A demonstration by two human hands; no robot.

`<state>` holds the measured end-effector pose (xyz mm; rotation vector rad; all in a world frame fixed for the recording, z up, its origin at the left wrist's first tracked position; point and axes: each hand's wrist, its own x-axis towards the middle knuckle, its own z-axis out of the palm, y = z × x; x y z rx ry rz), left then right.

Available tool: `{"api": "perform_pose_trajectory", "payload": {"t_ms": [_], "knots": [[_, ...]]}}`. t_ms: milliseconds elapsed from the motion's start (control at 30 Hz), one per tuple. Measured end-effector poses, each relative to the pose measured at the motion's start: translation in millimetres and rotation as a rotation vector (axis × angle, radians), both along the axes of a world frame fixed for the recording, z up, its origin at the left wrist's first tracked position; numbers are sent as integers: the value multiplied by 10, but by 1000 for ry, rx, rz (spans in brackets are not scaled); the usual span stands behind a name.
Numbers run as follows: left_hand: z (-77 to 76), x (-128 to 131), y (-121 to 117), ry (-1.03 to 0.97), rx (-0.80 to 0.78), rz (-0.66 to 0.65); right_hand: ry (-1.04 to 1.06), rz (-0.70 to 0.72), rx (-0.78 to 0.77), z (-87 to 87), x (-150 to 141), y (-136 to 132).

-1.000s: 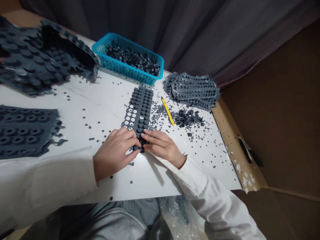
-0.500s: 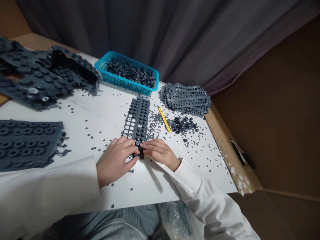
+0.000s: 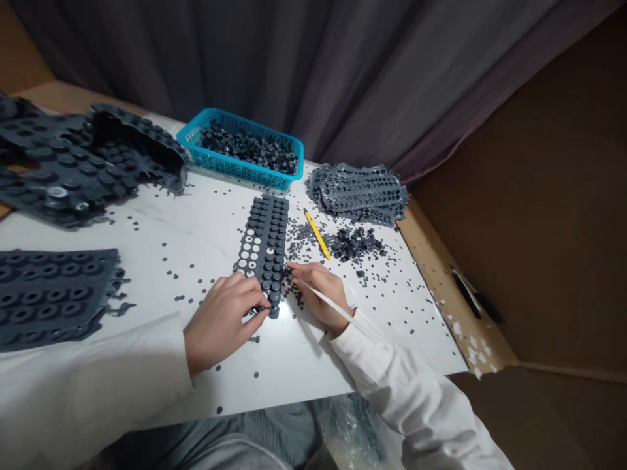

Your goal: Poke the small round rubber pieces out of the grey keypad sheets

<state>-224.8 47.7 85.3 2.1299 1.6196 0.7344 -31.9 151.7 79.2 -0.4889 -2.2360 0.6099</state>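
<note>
1. We are working at the near end of the dark grey rubber strip [image 3: 264, 248], which lies lengthwise near the middle of the white board [image 3: 289, 372], pointing toward its far edge.
2. Our left hand [image 3: 220, 323] is curled over the strip's near end, and its fingertips [image 3: 262, 312] pinch the last studs there from the side.
3. Our right hand [image 3: 318, 294] lies flatter, fingers extended and close together, with the index tip just beside the strip's right edge. It grips nothing that we can make out. A thin white line runs along that wrist, but we cannot tell whether it is a cuff or a stick.
4. We judge the step in hand to be working studs loose from the strip by hand: white round holes [image 3: 249, 248] show along its left side, while most of its rows carry dark studs.
5. As we read it, the studs under the left fingers call for the closest attention, with the full rows beyond them.
6. Toward the far edge sit a teal basket [image 3: 196, 134] of dark studs [image 3: 249, 147] and, at the far right corner, a stack of punched sheets [image 3: 357, 192].
7. Just right of the strip lie a yellow pencil [image 3: 317, 234] and a heap of studs [image 3: 355, 245]. Uncut sheets [image 3: 49, 294] lie at the left edge, and small discs [image 3: 392, 287] are scattered across the board.
</note>
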Motion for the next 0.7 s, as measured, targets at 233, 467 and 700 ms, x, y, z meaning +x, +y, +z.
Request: {"api": "perform_pose_trajectory", "payload": {"t_ms": [233,467,700], "knots": [[6,-5,7,12,-23,14,42,233,-224,8,3,-88],[-28,-1,9,-3,-22,23,-7,259,-124,-55,22,-66],[-37,2,9,-15,-9,20,-127,270,231,-28,4,-12]]}}
